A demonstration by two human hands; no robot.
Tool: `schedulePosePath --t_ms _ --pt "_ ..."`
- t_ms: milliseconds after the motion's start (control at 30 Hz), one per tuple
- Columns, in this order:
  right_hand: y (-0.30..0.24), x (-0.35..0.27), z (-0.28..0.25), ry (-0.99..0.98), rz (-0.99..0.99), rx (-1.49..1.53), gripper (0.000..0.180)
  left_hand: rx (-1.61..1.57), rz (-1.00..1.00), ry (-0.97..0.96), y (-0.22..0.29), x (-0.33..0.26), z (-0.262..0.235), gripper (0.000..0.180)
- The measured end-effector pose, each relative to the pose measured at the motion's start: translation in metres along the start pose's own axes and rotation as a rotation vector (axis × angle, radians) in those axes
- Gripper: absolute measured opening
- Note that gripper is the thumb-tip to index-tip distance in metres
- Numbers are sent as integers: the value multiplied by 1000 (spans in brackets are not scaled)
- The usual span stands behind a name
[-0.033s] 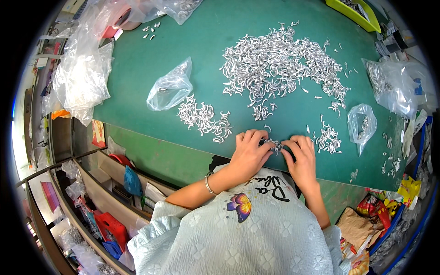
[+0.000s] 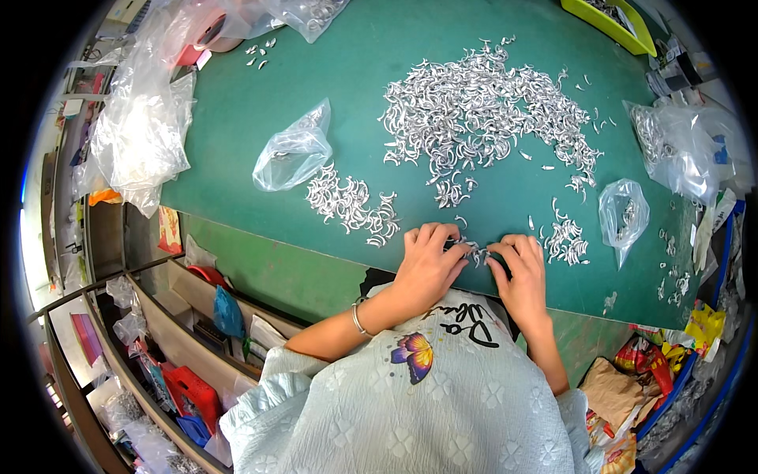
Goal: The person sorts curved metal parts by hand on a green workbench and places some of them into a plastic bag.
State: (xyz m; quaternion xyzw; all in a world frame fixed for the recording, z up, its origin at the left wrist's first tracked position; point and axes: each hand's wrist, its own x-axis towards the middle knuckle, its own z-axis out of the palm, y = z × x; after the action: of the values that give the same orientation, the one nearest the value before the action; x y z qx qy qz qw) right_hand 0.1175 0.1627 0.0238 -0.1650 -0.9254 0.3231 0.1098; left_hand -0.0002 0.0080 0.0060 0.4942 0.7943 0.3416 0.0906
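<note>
At the near edge of the green table [image 2: 332, 79], both hands are bent over a few small curved silver metal pieces [image 2: 477, 254]. My left hand [image 2: 426, 265] has its fingers curled and its thumb pressed toward its index finger on these pieces. Opposite it, my right hand [image 2: 521, 276] pinches at the same pieces with thumb and forefinger; the exact grip is partly hidden. Beyond my hands spreads a large heap of such pieces [image 2: 474, 110]. A smaller pile [image 2: 355, 204] lies to the left, another small pile [image 2: 566, 241] to the right.
An open clear plastic bag [image 2: 288, 158] stands beside the left pile, and a small clear bag [image 2: 624, 213] lies on the right. Larger plastic bags [image 2: 142, 134] crowd the left edge. A yellow-green tray [image 2: 612, 28] is at the far right. Below left is an open drawer [image 2: 178, 296].
My fingertips have drawn very slightly apart, the right hand shifting a touch to the right, showing a little more of the metal pieces between them. The piles and bags are unchanged.
</note>
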Motion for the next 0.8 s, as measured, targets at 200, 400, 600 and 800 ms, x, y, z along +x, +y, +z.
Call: schedulePosePath --t_ms 200,400,600,800 --pt "1 1 3 35 -32 52 21 -22 -15 2 0 0 1 29" --pt "-3 0 5 -42 -31 9 21 5 -53 23 -1 -2 2 30" --pt "-8 6 9 50 -5 24 20 -27 -72 22 1 -1 -1 32" --pt "-15 8 22 57 0 -33 19 -21 -78 43 0 -2 0 33"
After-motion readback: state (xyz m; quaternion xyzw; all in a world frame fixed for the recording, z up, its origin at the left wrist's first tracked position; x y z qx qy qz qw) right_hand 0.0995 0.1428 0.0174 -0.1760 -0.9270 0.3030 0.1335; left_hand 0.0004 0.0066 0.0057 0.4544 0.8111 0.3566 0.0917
